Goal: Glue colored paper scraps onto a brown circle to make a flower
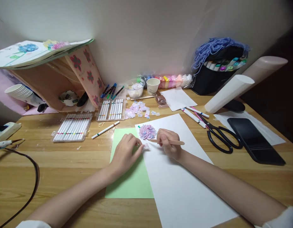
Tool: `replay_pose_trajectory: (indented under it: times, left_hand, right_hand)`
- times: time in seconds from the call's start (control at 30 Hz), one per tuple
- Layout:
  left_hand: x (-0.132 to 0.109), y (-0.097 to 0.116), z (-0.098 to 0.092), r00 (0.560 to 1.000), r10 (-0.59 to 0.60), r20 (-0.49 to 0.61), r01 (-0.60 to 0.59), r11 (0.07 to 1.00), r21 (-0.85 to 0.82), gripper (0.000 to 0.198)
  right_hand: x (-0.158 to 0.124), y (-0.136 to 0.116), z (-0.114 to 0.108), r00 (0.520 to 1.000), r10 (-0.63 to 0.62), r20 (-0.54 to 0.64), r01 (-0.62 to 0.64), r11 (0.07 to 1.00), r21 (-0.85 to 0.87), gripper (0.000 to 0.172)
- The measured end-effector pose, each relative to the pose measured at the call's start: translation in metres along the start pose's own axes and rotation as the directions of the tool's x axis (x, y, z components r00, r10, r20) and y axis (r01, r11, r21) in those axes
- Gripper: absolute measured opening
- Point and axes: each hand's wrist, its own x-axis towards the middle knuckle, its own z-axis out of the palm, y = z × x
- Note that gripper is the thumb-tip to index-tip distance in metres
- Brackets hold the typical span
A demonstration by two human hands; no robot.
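Note:
My right hand is closed around a wooden craft stick, whose far tip reaches the lower edge of a round flower of crumpled pink, purple and blue paper bits. That flower sits near the top corner of a white paper sheet. Between the thumb and fingers of my left hand is the edge of a small pale paper piece, just below the flower. Under my left hand lies a light green sheet, partly covered by the white one.
Loose paper squares lie behind the flower. Marker cases stand at the left, near a cardboard box. A paper cup stands at the back. Black scissors and a phone lie at the right.

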Motion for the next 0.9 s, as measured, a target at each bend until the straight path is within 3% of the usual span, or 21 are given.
replay_pose_trajectory:
  times: [0.23,0.67,0.8,0.9]
  left_hand:
    - [0.008,-0.004,0.009,1.0,0.03,-0.008,-0.029,0.997,0.068,0.013]
    - [0.02,0.001,0.011,0.999,0.013,-0.046,-0.006,0.99,0.142,0.012]
    - [0.023,0.001,0.015,0.998,0.009,-0.059,0.0,0.988,0.153,0.011]
    - [0.023,0.0,0.017,0.997,0.016,-0.07,-0.004,0.986,0.165,0.011]
  right_hand:
    - [0.003,0.003,0.002,0.99,-0.005,0.14,0.021,0.994,-0.11,0.041]
    - [0.004,0.001,-0.001,0.998,-0.028,0.051,0.036,0.987,-0.155,0.038]
    - [0.001,-0.001,-0.004,0.995,-0.095,-0.011,0.092,0.987,-0.129,0.038]
    - [0.0,-0.002,-0.005,0.983,-0.181,0.035,0.184,0.975,-0.121,0.037]
